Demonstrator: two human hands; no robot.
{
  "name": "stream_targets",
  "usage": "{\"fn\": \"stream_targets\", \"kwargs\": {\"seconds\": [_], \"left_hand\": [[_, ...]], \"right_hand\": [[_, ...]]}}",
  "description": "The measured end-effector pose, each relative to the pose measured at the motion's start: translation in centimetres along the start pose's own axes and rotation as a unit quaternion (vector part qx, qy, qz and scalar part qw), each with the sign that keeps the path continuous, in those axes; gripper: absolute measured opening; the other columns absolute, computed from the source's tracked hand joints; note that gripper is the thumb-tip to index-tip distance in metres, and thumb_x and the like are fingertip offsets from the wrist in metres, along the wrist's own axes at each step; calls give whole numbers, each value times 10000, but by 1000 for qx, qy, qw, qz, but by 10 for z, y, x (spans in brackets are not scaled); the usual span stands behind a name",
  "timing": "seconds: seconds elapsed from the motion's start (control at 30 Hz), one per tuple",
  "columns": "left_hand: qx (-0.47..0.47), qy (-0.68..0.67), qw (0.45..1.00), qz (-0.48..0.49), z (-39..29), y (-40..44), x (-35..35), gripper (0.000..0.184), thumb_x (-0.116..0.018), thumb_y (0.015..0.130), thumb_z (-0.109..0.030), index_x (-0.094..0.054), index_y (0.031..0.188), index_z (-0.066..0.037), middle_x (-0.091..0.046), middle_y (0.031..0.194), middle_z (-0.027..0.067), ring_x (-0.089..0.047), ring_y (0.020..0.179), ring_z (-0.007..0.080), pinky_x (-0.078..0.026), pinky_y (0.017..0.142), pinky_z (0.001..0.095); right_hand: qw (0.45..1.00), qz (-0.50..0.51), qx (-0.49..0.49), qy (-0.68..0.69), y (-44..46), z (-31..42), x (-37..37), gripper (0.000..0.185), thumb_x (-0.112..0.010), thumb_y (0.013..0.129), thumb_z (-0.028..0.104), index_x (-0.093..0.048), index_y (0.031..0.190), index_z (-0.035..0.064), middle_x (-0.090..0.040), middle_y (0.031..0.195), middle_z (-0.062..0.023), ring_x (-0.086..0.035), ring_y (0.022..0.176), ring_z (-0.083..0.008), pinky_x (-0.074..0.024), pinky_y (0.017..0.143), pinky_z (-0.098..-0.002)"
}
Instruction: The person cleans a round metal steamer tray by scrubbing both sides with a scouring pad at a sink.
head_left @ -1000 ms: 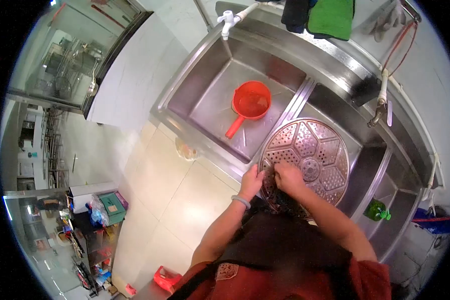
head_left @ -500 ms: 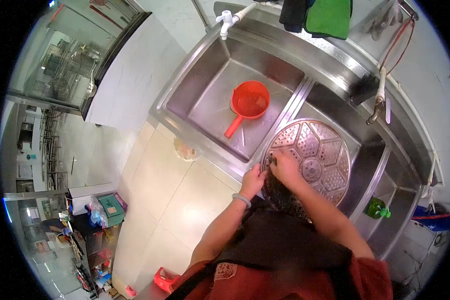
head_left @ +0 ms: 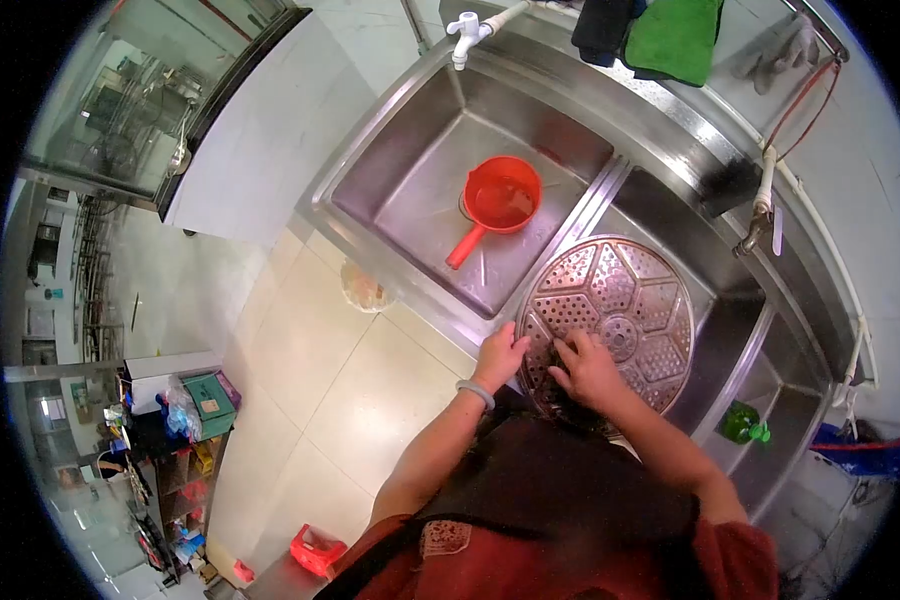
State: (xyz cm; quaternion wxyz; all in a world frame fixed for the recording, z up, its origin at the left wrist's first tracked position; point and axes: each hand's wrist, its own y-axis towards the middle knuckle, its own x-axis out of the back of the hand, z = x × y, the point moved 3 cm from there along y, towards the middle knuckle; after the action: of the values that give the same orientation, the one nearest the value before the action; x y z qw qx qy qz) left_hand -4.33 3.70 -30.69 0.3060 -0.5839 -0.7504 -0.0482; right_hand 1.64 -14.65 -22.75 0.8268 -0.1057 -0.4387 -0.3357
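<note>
A round perforated metal steamer plate (head_left: pixel 650 290) lies across the middle basin of the steel sink, tilted slightly against the front edge. My left hand (head_left: pixel 500 360), with a grey band at the wrist, grips its left rim. On the plate's lower left, my right hand (head_left: pixel 590 375) presses down with curled fingers. Something dark shows beneath those fingers, but its kind is hidden. In the left basin an orange-red dipper (head_left: pixel 503 195) holds some water.
A white tap (head_left: pixel 464 38) is above the left basin, and a metal tap (head_left: pixel 755 230) above the middle one. A green bottle (head_left: pixel 742 422) lies in the right basin. Green cloth (head_left: pixel 675 40) hangs at the back. A red plastic container (head_left: pixel 316 550) is on the floor.
My right hand has shifted a little down and right over the plate, its fingers spreading somewhat. My left hand stays at the rim. The camera view has shifted slightly.
</note>
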Motion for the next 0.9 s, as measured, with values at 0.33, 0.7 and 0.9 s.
{"fn": "stream_targets", "kwargs": {"seconds": [0.33, 0.7, 0.9], "left_hand": [[-10, 11, 1000, 4, 4, 0, -2, 264, -684, 853, -214, -518, 911, -17, -603, 730, 199, -605, 718, 418, -476, 641, 475], [7, -18, 1000, 11, 3, 1, -2, 234, -680, 863, -189, -563, 984, -26, -633, 757, 186, -629, 711, 377, -487, 635, 430], [-40, 42, 998, -22, 5, 1, -3, 222, -663, 859, -176, -563, 976, -15, -624, 748, 211, -618, 733, 428, -468, 638, 487]], "right_hand": [[1000, 18, 7, -15, 26, -24, -31, 148, -625, 762, 67, -654, 899, 20, -595, 908, -156, -587, 852, -361, -505, 755, -444], [997, -33, -60, 25, 21, -14, -23, 116, -575, 760, 42, -625, 853, -7, -574, 861, -200, -618, 786, -397, -499, 697, -493], [998, -30, -59, 13, 86, -19, -44, 65, -629, 781, 94, -635, 779, 29, -579, 825, -196, -602, 748, -408, -503, 666, -478]]}}
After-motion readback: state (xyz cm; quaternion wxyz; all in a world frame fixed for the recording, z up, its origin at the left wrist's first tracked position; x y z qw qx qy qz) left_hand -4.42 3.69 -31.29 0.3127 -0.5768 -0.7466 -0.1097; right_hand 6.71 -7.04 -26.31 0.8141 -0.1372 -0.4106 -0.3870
